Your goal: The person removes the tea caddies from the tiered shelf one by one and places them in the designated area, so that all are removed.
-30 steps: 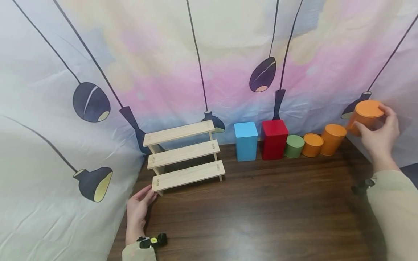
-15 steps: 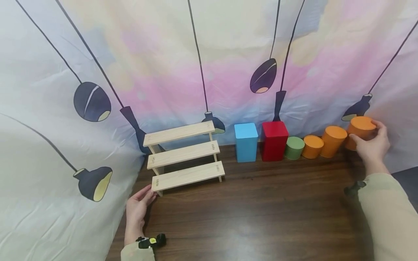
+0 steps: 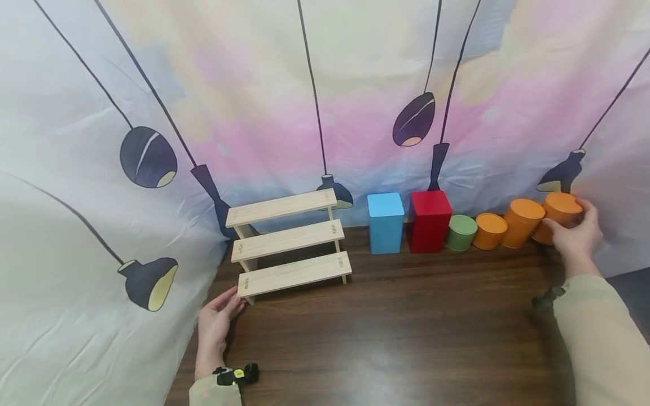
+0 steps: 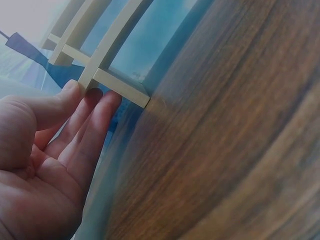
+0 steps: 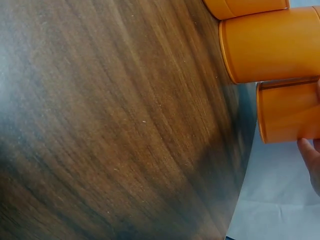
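In the head view, a three-step wooden shelf (image 3: 294,274) stands on the brown tabletop at the left. My left hand (image 3: 215,327) pinches the near left corner of its lowest board, thumb against the end and fingertips below, as the left wrist view shows. At the far right, my right hand (image 3: 579,239) grips a tall orange canister (image 3: 561,206) around its side. That canister (image 5: 290,111) is upright, beside another tall orange canister (image 5: 275,45). Only fingertips (image 5: 311,157) of the right hand show in the right wrist view.
Along the back wall stand a light blue box (image 3: 386,225), a red box (image 3: 430,223), a short green tin (image 3: 461,234) and a short orange tin (image 3: 490,232). A printed cloth (image 3: 274,113) with lamp drawings hangs behind and at both sides.
My right hand has lowered the orange canister and brought it left, up beside the other tall orange one. The left hand stays at the shelf's corner.
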`<state>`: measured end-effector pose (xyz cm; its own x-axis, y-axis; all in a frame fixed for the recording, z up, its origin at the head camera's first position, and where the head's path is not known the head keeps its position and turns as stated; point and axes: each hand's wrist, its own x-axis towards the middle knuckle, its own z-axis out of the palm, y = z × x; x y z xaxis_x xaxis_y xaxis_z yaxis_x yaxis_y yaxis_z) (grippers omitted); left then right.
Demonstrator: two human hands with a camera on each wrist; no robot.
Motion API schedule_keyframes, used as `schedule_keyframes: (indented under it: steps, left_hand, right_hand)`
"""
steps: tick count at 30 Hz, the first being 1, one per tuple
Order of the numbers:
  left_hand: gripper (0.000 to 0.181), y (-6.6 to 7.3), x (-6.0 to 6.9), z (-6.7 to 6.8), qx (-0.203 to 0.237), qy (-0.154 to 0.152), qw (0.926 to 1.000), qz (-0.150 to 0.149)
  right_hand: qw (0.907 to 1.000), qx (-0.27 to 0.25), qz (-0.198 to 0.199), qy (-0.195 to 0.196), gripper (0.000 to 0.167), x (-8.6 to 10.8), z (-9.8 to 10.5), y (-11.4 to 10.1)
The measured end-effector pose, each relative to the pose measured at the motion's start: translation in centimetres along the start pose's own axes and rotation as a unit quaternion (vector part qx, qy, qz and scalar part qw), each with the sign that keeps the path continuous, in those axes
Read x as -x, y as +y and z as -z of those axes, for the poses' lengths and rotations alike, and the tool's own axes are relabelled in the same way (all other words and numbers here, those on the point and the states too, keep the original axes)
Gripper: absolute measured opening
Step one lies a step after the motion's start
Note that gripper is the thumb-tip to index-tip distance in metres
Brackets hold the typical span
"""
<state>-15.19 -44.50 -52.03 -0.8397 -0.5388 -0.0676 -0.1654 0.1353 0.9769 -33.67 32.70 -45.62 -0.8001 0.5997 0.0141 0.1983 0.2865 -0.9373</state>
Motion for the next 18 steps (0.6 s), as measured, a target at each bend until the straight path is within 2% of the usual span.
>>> schedule_keyframes:
  steps: [7,13,18]
  left_hand:
    - [0.036,0.2,-0.2,-0.1,0.003,-0.002,1.0000,0.000]
    - [0.036,0.2,-0.3,-0.3,0.007,-0.004,1.0000,0.000]
    - [0.038,0.2,-0.2,-0.3,0.000,0.000,1.0000,-0.001]
  right_hand:
    - [0.9999,0.000,-0.010,-0.004,0.082,-0.1,-0.1,0.7]
    - [0.9993,-0.015,-0.035,-0.006,0.085,-0.3,-0.2,1.2]
    - [0.9993,0.014,-0.017,-0.032,0.086,-0.3,-0.1,1.2]
